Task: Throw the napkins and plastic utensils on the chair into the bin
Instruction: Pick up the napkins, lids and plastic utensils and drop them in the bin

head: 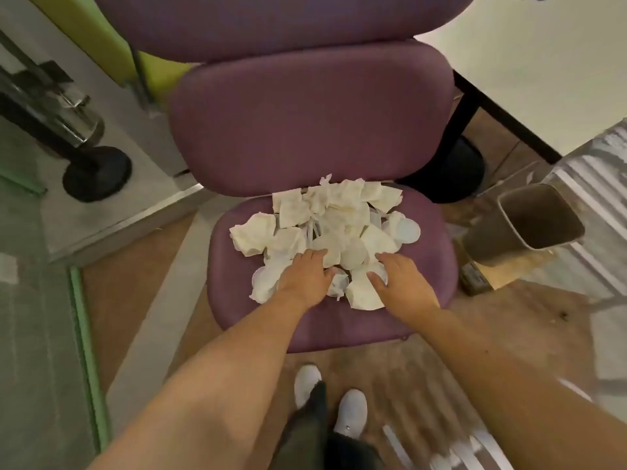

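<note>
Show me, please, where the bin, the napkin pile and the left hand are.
bin (509, 217): head view, on its near rim.
napkin pile (325, 218): head view, on its middle.
left hand (305, 276): head view, on its back.

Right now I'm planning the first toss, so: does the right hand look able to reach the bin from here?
Probably yes. The right hand rests on the napkin pile, and the open bin stands on the floor just right of the chair, with nothing visible between them.

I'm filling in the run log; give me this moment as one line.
stage: gathering | left hand: open on pile | right hand: open on pile | chair: loaded | bin: right of chair
</note>
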Demonstrator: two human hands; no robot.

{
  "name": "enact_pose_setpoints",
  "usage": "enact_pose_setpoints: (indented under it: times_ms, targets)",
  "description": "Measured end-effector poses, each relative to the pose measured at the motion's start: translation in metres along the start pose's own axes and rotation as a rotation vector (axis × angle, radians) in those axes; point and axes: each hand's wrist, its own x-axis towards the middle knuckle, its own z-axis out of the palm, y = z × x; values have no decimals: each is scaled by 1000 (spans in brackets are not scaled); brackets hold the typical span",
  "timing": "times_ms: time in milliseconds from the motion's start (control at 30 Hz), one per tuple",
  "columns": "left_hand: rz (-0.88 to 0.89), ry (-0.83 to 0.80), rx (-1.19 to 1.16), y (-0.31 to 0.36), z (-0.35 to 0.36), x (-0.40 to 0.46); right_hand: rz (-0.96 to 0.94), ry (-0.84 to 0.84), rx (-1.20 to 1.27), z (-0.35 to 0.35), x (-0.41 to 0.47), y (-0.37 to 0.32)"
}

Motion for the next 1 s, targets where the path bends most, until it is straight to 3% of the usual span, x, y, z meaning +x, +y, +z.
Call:
enact_pose_setpoints:
  times_ms: [233,433,733,833,1000]
  targets:
    - [-64,-71,-46,-7,37,71,58,-100,-47,51,39,33]
    - [-80,1,-23,-8,76,115,3,-237,-214,90,62,50]
    - [-100,143,-40,-14,96,136,-125,-86,-423,122,68,63]
    - [-83,184,-44,-17,93,136,-154,-23,-389,123,66,60]
    - [-138,297,-257,-17,72,126,-138,120,-298,110,64,50]
